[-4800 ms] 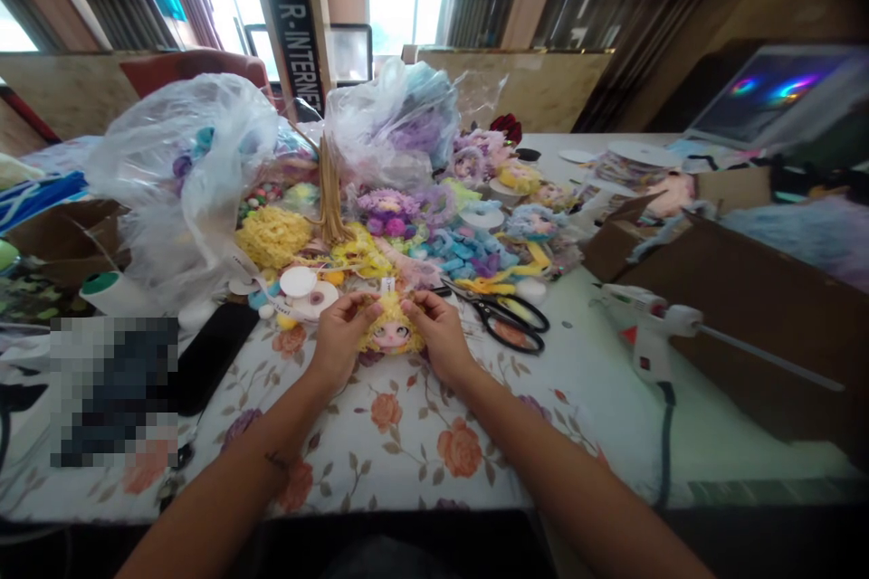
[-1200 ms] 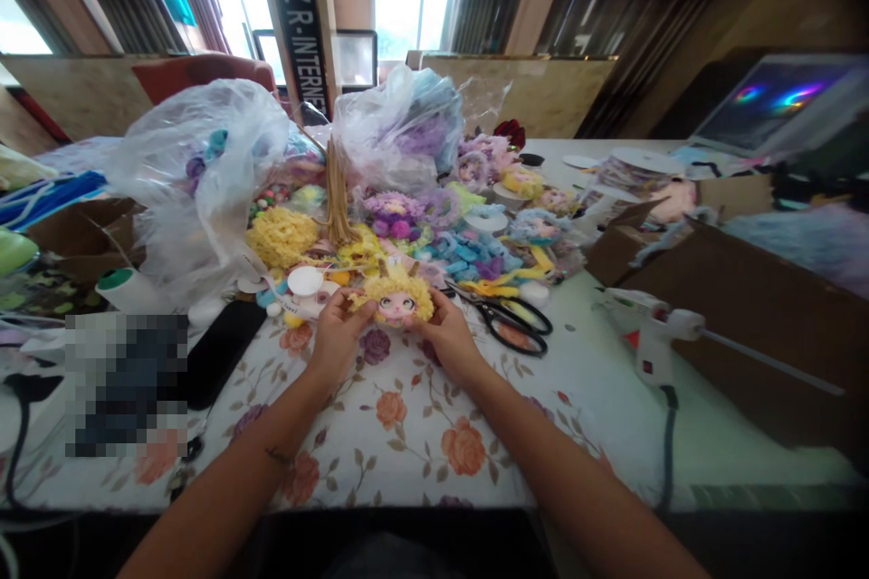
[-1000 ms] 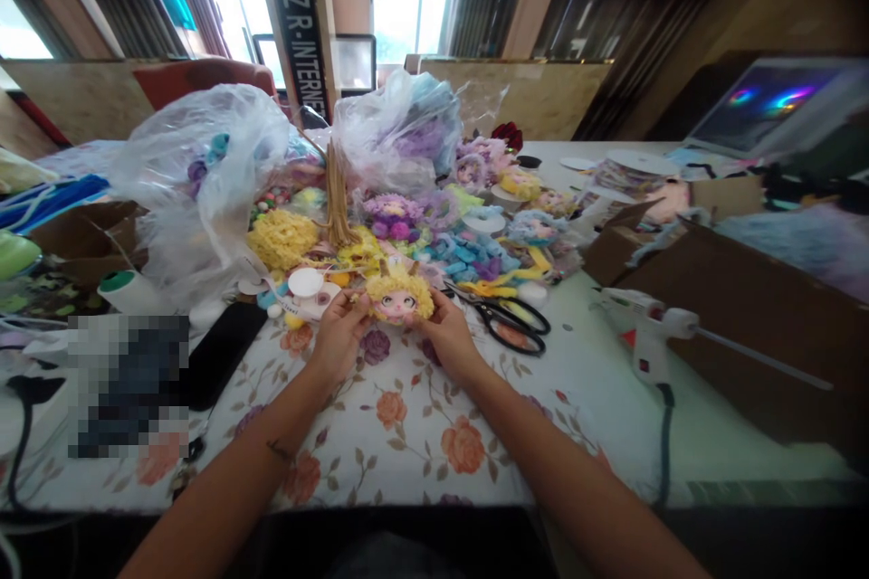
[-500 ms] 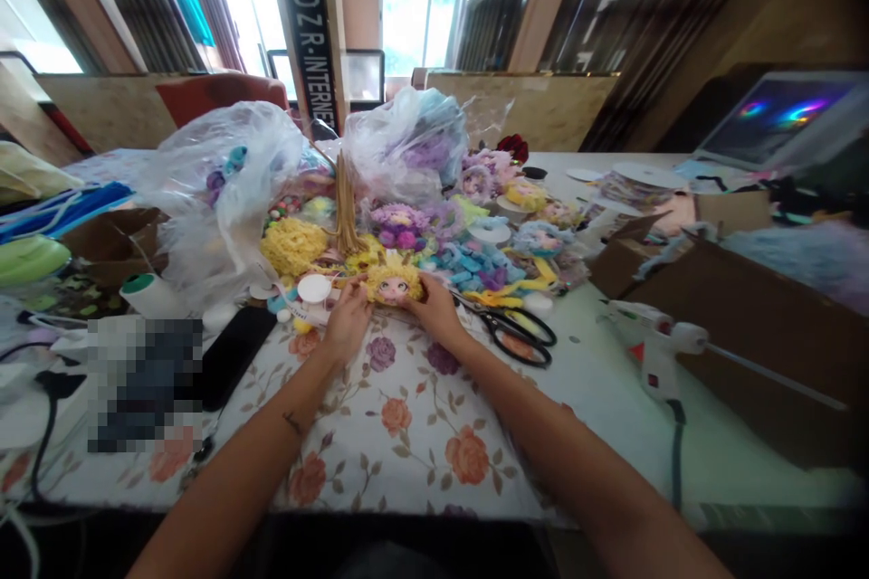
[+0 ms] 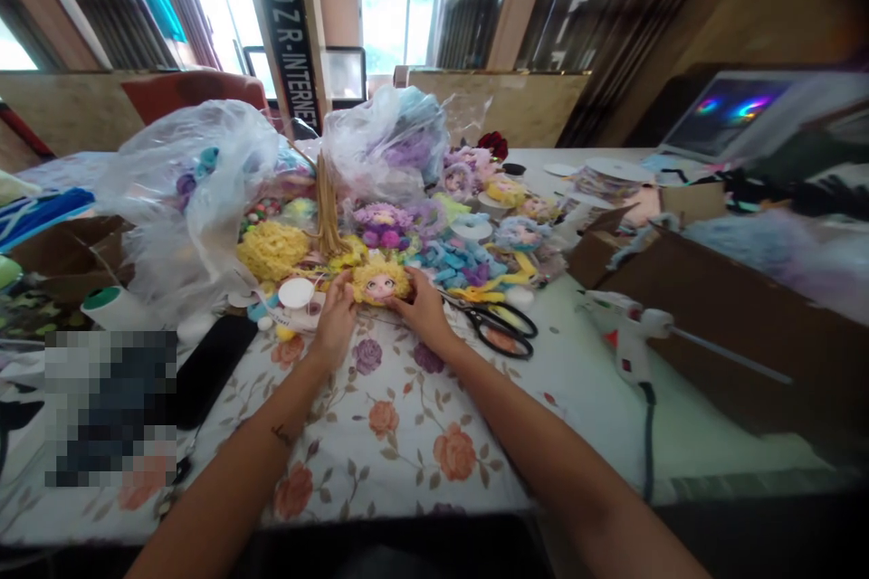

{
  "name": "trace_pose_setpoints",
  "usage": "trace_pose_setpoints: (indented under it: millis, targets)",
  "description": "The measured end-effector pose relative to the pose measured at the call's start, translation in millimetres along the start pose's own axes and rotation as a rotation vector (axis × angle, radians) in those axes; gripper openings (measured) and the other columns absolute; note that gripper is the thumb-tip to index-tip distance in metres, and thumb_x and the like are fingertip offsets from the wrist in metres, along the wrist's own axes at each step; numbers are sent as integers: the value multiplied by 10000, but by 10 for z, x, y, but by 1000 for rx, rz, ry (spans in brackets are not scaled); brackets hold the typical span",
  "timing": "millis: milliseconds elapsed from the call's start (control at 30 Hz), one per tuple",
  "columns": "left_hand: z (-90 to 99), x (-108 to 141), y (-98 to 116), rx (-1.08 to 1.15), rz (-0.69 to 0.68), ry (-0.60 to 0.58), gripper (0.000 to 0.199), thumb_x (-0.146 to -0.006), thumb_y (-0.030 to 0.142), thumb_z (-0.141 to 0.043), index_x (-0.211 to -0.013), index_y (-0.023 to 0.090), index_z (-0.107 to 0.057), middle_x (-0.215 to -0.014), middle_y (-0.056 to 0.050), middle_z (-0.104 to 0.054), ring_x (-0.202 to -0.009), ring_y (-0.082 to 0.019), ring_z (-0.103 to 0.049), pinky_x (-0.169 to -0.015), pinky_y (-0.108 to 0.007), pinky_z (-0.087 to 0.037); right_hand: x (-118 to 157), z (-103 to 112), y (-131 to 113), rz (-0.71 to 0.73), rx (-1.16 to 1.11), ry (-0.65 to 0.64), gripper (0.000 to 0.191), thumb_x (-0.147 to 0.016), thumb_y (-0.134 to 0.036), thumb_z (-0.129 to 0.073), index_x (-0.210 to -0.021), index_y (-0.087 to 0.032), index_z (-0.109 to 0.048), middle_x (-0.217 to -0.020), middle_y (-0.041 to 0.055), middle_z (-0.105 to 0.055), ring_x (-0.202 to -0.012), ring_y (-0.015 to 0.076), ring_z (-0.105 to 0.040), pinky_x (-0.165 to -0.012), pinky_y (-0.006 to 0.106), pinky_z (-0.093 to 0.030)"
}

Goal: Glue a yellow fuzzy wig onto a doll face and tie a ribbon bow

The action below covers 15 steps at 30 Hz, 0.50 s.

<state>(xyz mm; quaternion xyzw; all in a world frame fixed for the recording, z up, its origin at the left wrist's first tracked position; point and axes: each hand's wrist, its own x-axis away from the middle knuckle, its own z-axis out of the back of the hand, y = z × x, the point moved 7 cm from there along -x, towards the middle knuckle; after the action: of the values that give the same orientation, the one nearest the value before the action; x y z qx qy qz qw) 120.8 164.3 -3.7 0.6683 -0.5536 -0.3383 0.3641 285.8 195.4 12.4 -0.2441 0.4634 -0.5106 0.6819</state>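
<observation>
**Doll head point(image 5: 380, 283) was held in the right hand point(image 5: 426, 312)**

The yellow-haired doll head was at the near edge of a heap of craft pieces point(image 5: 452, 258), its front toward the viewer. The right thumb lay on its lower front, with the other fingers bent around its side. The left hand point(image 5: 335, 318) was at the opposite side, fingers close together by the yellow hair; whether they gripped it could not be told. Scissors point(image 5: 532, 339) lay near the right hand, a glue gun point(image 5: 635, 353) farther right. A black phone point(image 5: 215, 362) lay leftward on flowered cloth point(image 5: 353, 479).
</observation>
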Motion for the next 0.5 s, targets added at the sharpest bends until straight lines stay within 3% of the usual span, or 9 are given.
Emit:
trace_pose_setpoints:
  millis: [100, 200, 267, 333, 367, 500]
  targets:
    - [16, 54, 56, -245, -75, 12, 346, -851, 365, -564, -1183, 277, -531, -1344, -41, -507, -1269, -187, -449, -1047, -326, -365, 22, 18, -41, 28, 23, 18, 737, -664, -340, -762, -1312, -151, -466, -1189, 154, -614, -1056, 292, -592, -888, 433, -478]
    - [-16, 204, 202, -583, -192, 40, 405, -816, 398, -609, -1183, 238, -544, -1329, -81, -524, -1269, -224, -449, -1071, -397, -343, 60, 129, -113, 72, 38, 36, 600, -747, -363, -697, -1275, -156, -501, -1153, 151, -626, -1023, 265, -606, -851, 394, -498]
    - [-60, 342, 397, -726, -347, 79, 309, -784, 396, -644, -1019, 200, -613, -1271, -94, -560, -1206, -241, -504, -997, -409, -429, 108, 273, -187, 119, 40, 51, 393, -803, -359, -639, -1141, -164, -588, -1079, 128, -648, -948, 233, -625, -802, 354, -511]
    - [-79, 505, 660, -749, -574, 182, 214, -741, 361, -694, -804, 169, -623, -1035, -76, -648, -1042, -222, -597, -928, -388, -481, 178, 472, -255, 159, 33, 86, 181, -831, -319, -600, -927, -172, -640, -962, 94, -666, -846, 199, -630, -739, 313, -512]
    - [-89, 556, 744, -744, -622, 201, 193, -736, 342, -701, -752, 168, -620, -911, -54, -663, -944, -203, -627, -886, -372, -502, 216, 587, -275, 168, 35, 112, 125, -835, -291, -586, -836, -175, -633, -887, 75, -666, -790, 184, -625, -707, 298, -505]
    - [-142, 597, 817, -732, -500, 157, 163, -729, 334, -705, -768, 184, -655, -762, -8, -674, -732, -158, -640, -727, -295, -535, 323, 1016, -192, 93, 24, 177, 135, -845, -262, -538, -732, -191, -560, -629, 7, -607, -600, 152, -582, -598, 264, -460]
